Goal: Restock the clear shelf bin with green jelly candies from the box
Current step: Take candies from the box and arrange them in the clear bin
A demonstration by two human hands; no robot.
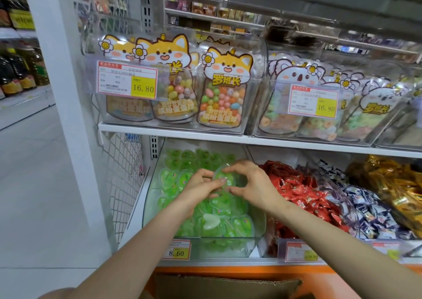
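- Shelf point(173, 131): white; the lower tier carries open bins side by side.
- Clear shelf bin point(149, 198): left end of the lower tier, heaped with green jelly candies point(228, 225); red-wrapped sweets point(303, 191) fill the next bin to the right.
- Box point(228, 285): brown cardboard, at the near edge below the shelf.
- Left hand point(201, 187): over the middle of the bin, thumb and fingers pinching one jelly cup point(225, 175).
- Right hand point(253, 184): fingers curled round the same cup from the right, just above the heap.
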